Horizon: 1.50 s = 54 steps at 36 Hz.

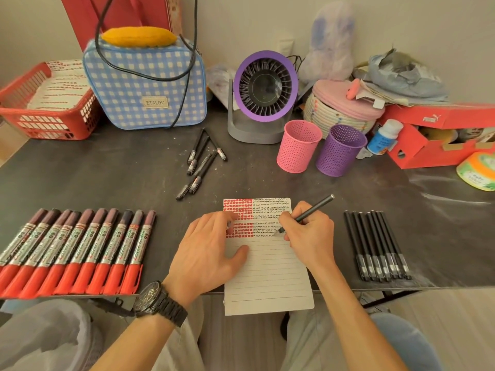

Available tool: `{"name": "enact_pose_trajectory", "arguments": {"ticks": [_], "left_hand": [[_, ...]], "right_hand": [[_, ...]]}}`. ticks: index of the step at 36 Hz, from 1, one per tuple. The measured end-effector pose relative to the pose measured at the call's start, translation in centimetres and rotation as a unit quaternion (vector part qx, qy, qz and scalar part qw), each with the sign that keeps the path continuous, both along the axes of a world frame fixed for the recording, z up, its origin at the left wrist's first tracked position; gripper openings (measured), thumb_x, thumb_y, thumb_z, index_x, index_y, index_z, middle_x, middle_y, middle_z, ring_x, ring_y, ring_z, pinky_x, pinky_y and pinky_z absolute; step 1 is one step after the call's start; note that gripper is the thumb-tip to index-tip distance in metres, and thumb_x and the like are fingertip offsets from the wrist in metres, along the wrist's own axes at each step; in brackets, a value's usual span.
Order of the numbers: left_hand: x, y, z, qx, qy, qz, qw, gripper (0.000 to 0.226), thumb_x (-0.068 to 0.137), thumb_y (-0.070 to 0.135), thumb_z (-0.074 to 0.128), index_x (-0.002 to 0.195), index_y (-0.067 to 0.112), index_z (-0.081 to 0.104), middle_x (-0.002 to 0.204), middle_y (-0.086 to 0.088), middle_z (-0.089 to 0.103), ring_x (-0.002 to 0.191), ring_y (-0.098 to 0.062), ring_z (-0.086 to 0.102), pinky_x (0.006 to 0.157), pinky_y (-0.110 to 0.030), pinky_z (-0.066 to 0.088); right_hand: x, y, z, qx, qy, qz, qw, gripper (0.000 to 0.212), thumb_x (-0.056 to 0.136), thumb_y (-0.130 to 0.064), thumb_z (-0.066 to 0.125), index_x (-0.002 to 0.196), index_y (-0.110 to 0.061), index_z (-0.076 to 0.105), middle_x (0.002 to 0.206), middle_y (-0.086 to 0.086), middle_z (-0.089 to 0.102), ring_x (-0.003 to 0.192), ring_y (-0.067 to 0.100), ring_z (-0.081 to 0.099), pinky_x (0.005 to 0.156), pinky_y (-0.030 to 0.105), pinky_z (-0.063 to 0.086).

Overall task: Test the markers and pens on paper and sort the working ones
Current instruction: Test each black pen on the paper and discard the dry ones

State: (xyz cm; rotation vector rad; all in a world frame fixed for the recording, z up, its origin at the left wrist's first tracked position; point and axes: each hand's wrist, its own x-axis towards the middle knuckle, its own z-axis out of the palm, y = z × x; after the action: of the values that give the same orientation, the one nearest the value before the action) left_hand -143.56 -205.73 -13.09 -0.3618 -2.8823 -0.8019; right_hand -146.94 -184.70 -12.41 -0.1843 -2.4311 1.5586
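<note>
On the paper [267,277] our left hand [211,247] lies flat, pinning it. Our right hand [308,236] pinches a black pen [313,209], tip on the sheet, barrel slanting up-right. Right of the paper, nearer that hand, the sorted pen row [372,236] lies pointing away from us. Beyond the paper wait loose pens [198,180].

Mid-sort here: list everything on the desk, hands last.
Markers: about ten, red and silver, left row.
Pen row: about seven, black, right.
Loose pens: several, black, centre back.
Paper: one, white lined, red and black marks, near edge.
Pink cup: one, right back.
Purple cup: one, beside it.
Fan: one, purple, back centre.
Bag: one, blue checked, back left.
Basket: one, red, far left.
Shoebox: one, red, far right.
Left hand: flat on paper.
Right hand: grips black pen, tip on paper.
</note>
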Motion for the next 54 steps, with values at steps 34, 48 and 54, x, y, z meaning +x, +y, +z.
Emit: {"name": "enact_pose_trajectory", "arguments": {"ticks": [34,48,54], "left_hand": [[0.2,-0.3,0.2,0.017,0.012,-0.003,1.000,0.048,0.082,0.058,0.059,0.120,0.032,0.047,0.122,0.023,0.051,0.113,0.001,0.046,0.097,-0.018,0.034],[0.6,-0.3,0.7,0.138,0.013,0.023,0.990,0.030,0.102,0.049,0.022,0.101,0.036,0.049,0.099,0.018,0.051,0.093,-0.006,0.056,0.073,-0.019,0.042],[0.4,-0.5,0.5,0.165,0.027,0.016,0.986,0.029,0.100,0.046,0.046,0.121,0.034,0.063,0.109,0.024,0.054,0.096,-0.004,0.059,0.074,-0.010,0.043]], "right_hand": [[2.6,-0.8,1.4,-0.295,0.015,0.062,0.953,0.027,0.102,-0.026,0.049,0.095,-0.023,0.075,0.090,0.013,0.074,0.058,0.021,0.060,0.051,0.027,0.049],[3.0,0.1,0.8,-0.305,0.007,0.082,0.949,0.018,0.079,-0.032,0.072,0.084,-0.015,0.077,0.071,0.019,0.072,0.052,0.017,0.055,0.048,0.023,0.045],[3.3,0.1,1.0,-0.339,0.018,0.100,0.935,0.014,0.083,-0.017,0.065,0.083,-0.014,0.078,0.072,0.020,0.071,0.052,0.019,0.057,0.049,0.023,0.045]]}}
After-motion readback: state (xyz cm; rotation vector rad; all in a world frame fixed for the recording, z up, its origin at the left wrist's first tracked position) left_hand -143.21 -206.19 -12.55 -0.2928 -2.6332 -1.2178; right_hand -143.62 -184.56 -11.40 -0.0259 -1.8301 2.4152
